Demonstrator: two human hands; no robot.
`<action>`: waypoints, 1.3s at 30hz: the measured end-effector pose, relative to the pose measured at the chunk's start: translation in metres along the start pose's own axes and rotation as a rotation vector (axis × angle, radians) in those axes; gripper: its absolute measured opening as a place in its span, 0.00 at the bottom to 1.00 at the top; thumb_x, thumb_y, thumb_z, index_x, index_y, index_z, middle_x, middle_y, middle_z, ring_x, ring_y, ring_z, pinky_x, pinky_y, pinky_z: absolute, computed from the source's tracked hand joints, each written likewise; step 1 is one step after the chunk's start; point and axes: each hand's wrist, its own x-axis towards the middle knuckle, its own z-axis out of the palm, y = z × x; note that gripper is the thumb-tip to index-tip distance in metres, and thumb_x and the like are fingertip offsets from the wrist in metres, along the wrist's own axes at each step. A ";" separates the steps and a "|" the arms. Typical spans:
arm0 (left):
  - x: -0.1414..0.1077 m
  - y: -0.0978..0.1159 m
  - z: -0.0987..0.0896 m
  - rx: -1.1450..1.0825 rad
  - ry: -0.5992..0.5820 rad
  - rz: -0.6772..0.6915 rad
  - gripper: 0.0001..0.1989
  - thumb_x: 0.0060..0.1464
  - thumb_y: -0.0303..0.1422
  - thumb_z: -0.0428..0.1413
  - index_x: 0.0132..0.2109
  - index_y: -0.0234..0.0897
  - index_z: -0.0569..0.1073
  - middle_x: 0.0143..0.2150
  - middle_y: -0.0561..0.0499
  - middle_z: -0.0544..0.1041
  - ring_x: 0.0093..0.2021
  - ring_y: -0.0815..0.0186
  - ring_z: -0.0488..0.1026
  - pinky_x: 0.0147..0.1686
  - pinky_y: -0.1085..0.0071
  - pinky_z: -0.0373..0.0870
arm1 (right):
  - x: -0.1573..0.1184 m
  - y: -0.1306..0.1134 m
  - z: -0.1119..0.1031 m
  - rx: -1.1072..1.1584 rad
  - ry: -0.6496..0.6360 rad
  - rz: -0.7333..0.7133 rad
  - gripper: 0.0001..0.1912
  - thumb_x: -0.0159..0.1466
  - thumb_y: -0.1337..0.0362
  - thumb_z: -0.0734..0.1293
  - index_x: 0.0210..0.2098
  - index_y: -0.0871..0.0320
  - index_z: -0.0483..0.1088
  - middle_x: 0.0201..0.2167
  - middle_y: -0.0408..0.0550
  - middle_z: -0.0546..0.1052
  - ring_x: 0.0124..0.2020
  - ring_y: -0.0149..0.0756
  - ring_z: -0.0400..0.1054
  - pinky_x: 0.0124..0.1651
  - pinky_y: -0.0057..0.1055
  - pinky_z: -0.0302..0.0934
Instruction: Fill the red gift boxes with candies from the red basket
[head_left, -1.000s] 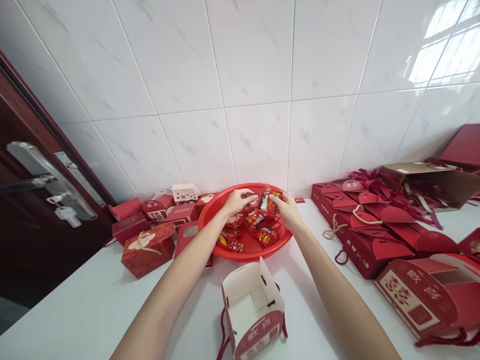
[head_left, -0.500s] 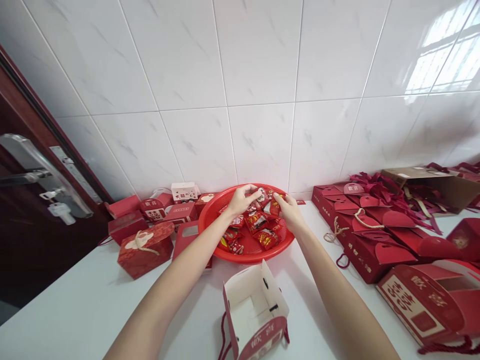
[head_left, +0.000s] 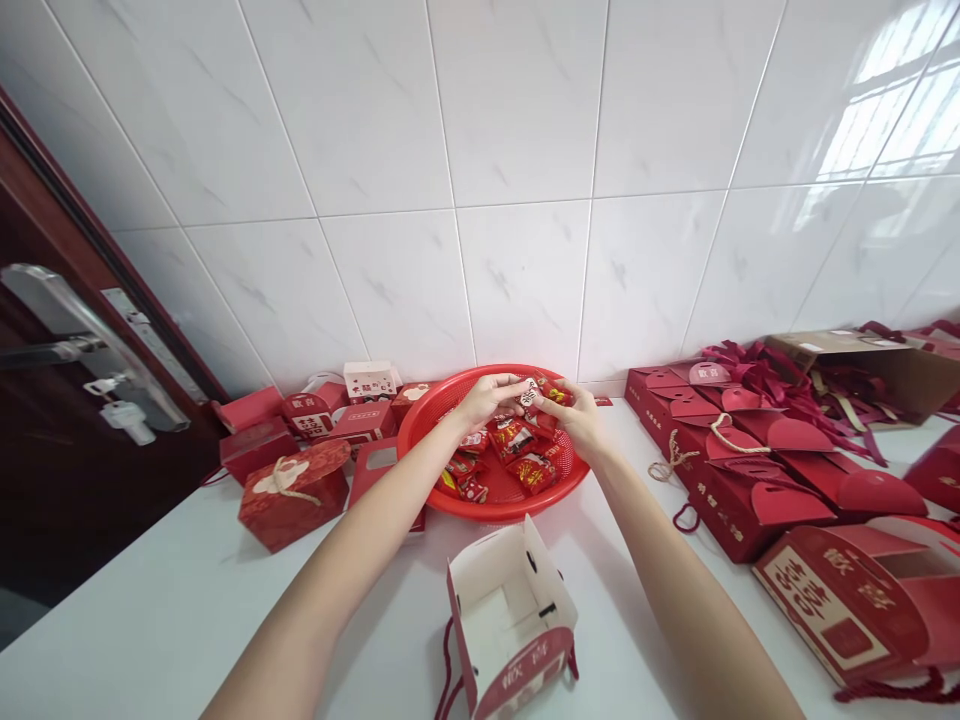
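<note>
Over the red plastic basket (head_left: pixel 495 515), my left hand (head_left: pixel 491 400) pinches a red-wrapped candy (head_left: pixel 528 396) with white lettering. Close beside it, my right hand (head_left: pixel 576 415) has its fingers closed on another red candy packet (head_left: pixel 553 390) with yellow print, partly hidden by the thumb. The two hands nearly meet. Several more red candy packets (head_left: pixel 534 470) lie in the basket beneath them. Nearer to me, between my forearms, stands an open red gift box (head_left: pixel 510 620) with a white inside and dark red cord handles; no candy shows in it.
Several red gift boxes (head_left: pixel 296 495) stand left of the basket. On the right are rows of dark red boxes (head_left: pixel 750 470), a larger box (head_left: pixel 840 600) and a cardboard carton (head_left: pixel 870 370) with ribbons. A tiled wall (head_left: pixel 525 290) rises behind; a door handle (head_left: pixel 82 345) is at left.
My right hand has moved slightly left, toward my left hand, and the candies held in them are closer together. The open box stays where it was.
</note>
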 end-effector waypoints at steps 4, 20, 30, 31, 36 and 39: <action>0.003 -0.003 -0.012 0.166 0.049 -0.071 0.24 0.55 0.55 0.56 0.35 0.36 0.75 0.31 0.49 0.80 0.31 0.65 0.76 0.35 0.69 0.73 | -0.001 -0.005 0.002 0.068 0.073 0.014 0.24 0.43 0.53 0.80 0.34 0.58 0.73 0.28 0.44 0.79 0.27 0.35 0.72 0.28 0.30 0.67; -0.033 -0.005 -0.048 1.092 -0.247 -0.416 0.28 0.28 0.40 0.70 0.43 0.41 0.79 0.49 0.42 0.82 0.50 0.48 0.77 0.42 0.67 0.73 | 0.002 -0.004 0.003 0.067 0.084 0.049 0.21 0.41 0.54 0.80 0.28 0.58 0.72 0.19 0.41 0.75 0.20 0.32 0.67 0.23 0.30 0.62; -0.043 -0.018 -0.028 1.116 -0.112 -0.217 0.24 0.48 0.40 0.63 0.53 0.41 0.74 0.51 0.45 0.81 0.50 0.54 0.78 0.45 0.69 0.71 | 0.002 -0.002 0.004 0.048 0.079 0.042 0.21 0.42 0.54 0.79 0.29 0.57 0.72 0.21 0.41 0.75 0.21 0.31 0.65 0.25 0.30 0.61; -0.043 -0.016 -0.027 1.114 -0.059 -0.193 0.23 0.54 0.41 0.59 0.56 0.40 0.72 0.52 0.45 0.80 0.51 0.55 0.77 0.46 0.68 0.70 | 0.002 -0.002 0.004 0.046 0.079 0.044 0.21 0.42 0.54 0.79 0.29 0.57 0.72 0.21 0.41 0.75 0.21 0.31 0.65 0.24 0.30 0.60; -0.044 -0.007 -0.025 1.150 0.134 -0.141 0.19 0.62 0.39 0.49 0.56 0.36 0.71 0.53 0.39 0.78 0.52 0.52 0.74 0.46 0.63 0.69 | 0.001 -0.002 0.004 0.042 0.071 0.053 0.22 0.42 0.53 0.79 0.30 0.58 0.73 0.23 0.43 0.77 0.22 0.32 0.66 0.25 0.30 0.61; -0.047 -0.007 -0.025 1.118 -0.065 -0.183 0.09 0.56 0.36 0.56 0.37 0.38 0.79 0.40 0.46 0.82 0.43 0.57 0.77 0.40 0.69 0.68 | 0.001 -0.003 0.004 0.037 0.078 0.054 0.21 0.42 0.53 0.79 0.30 0.57 0.72 0.22 0.42 0.76 0.21 0.31 0.65 0.25 0.30 0.60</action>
